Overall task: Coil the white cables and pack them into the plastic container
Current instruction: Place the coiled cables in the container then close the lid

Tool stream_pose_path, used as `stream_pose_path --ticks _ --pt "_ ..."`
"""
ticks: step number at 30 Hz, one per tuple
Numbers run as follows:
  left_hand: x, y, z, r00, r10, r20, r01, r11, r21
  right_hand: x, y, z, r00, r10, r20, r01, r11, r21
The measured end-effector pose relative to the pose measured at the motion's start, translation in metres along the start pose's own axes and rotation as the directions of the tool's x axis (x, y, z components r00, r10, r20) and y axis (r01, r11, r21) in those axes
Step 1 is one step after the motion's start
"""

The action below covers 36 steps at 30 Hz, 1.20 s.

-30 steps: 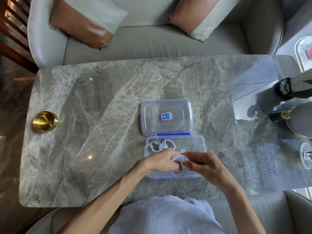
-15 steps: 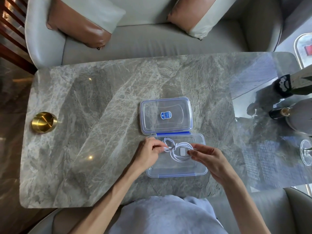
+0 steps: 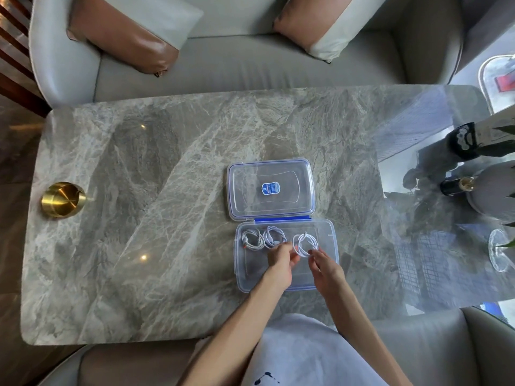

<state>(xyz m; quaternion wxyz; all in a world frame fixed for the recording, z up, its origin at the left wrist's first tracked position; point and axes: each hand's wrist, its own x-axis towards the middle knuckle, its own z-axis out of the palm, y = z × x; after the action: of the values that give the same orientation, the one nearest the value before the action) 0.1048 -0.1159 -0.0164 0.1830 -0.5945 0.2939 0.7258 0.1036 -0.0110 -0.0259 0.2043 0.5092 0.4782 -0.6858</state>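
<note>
**Three white coils in the clear box**

A clear plastic container (image 3: 248,277) lies open on the gray marble table (image 3: 139,218). Its lid (image 3: 270,174) is flipped back and lies flat on the far side. A blue hinge (image 3: 282,219) joins the lid to the box, and a small blue sticker (image 3: 271,188) sits in the middle of the lid.

Three white cables, each wound into a ring, lie in a row along the far side of the box. The left coil (image 3: 252,240) and the middle coil (image 3: 274,237) are just beside each other. The right coil (image 3: 305,244) lies a little apart from them.

Both hands are over the box. The left hand (image 3: 280,261) has curled fingers and pinches the near-left edge of the right coil. The right hand (image 3: 324,266) has its fingertips at the near-right edge of the same coil, but I cannot tell if it holds the coil or only touches it.

A shiny brass bowl (image 3: 61,200) stands near the left edge of the table, well apart from the box. At the right side are a dark bottle (image 3: 457,186) and a clear glass (image 3: 501,253). Past the table is a gray sofa (image 3: 237,65) with two brown-and-gray cushions on it.
</note>
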Motion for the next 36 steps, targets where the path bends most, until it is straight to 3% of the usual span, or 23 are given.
stream_pose_path --ticks 5,8,10,11,12,13,14,15,16,18,20,22,25,31,33,36 --pt "0.003 0.004 -0.001 0.993 -0.083 0.083 0.086 0.996 -0.035 0.011 0.007 0.005 0.997 0.064 -0.045 -0.062 0.997 0.034" --pt "0.001 0.007 -0.011 0.995 -0.086 0.053 0.086 0.996 0.002 0.015 0.01 0.014 0.99 0.084 -0.111 -0.074 0.993 0.094" --pt "-0.01 0.012 -0.021 0.999 0.038 0.036 -0.044 0.986 0.158 0.018 0.011 0.018 0.991 0.072 -0.117 -0.064 0.995 0.072" --pt "-0.016 0.015 -0.029 0.977 0.21 0.032 -0.21 0.932 0.296 0.02 0.011 0.018 0.992 0.075 -0.101 -0.071 0.997 0.042" --pt "-0.021 0.017 -0.04 0.893 0.449 0.044 -0.418 0.787 0.454 0.022 0.012 0.017 0.993 0.098 -0.062 -0.093 0.993 0.075" --pt "-0.026 0.02 -0.053 0.725 0.682 0.091 -0.58 0.534 0.616 0.024 0.012 0.016 0.994 0.103 -0.023 -0.1 0.989 0.106" --pt "-0.027 0.023 -0.065 0.536 0.827 0.17 -0.603 0.234 0.762 0.027 0.015 0.016 0.994 0.105 0.012 -0.106 0.987 0.119" --pt "-0.027 0.027 -0.077 0.405 0.886 0.228 -0.508 0.011 0.861 0.026 0.017 0.017 0.994 0.102 0.026 -0.104 0.99 0.099" --pt "-0.024 0.031 -0.087 0.386 0.891 0.24 -0.399 -0.073 0.914 0.024 0.018 0.02 0.998 0.056 -0.014 -0.055 0.998 0.032" --pt "-0.016 0.039 -0.104 0.557 0.81 0.186 -0.27 -0.035 0.962 0.026 0.018 0.024 0.99 0.009 -0.139 -0.013 1.0 -0.028" --pt "-0.002 0.038 -0.117 0.731 0.652 0.201 -0.341 0.093 0.936 0.025 0.02 0.028 0.987 -0.013 -0.163 0.004 0.999 -0.055" --pt "0.002 0.035 -0.12 0.801 0.545 0.247 -0.418 0.214 0.883 0.027 0.021 0.027 0.983 -0.002 -0.183 -0.004 1.0 -0.031" --pt "0.004 0.031 -0.118 0.806 0.546 0.227 -0.436 0.288 0.853 0.031 0.02 0.025 0.984 0.003 -0.177 -0.001 1.0 0.014" --pt "0.011 0.032 -0.121 0.812 0.539 0.223 -0.424 0.284 0.86 0.039 0.019 0.015 0.99 -0.051 -0.131 0.016 0.967 -0.255" --pt "0.013 0.033 -0.123 0.818 0.525 0.234 -0.426 0.279 0.861 0.038 0.023 0.015 0.976 -0.164 -0.145 0.083 0.889 -0.45" --pt "0.015 0.033 -0.125 0.821 0.518 0.241 -0.428 0.278 0.86 0.034 0.027 0.018 0.941 -0.328 -0.082 0.179 0.69 -0.702"
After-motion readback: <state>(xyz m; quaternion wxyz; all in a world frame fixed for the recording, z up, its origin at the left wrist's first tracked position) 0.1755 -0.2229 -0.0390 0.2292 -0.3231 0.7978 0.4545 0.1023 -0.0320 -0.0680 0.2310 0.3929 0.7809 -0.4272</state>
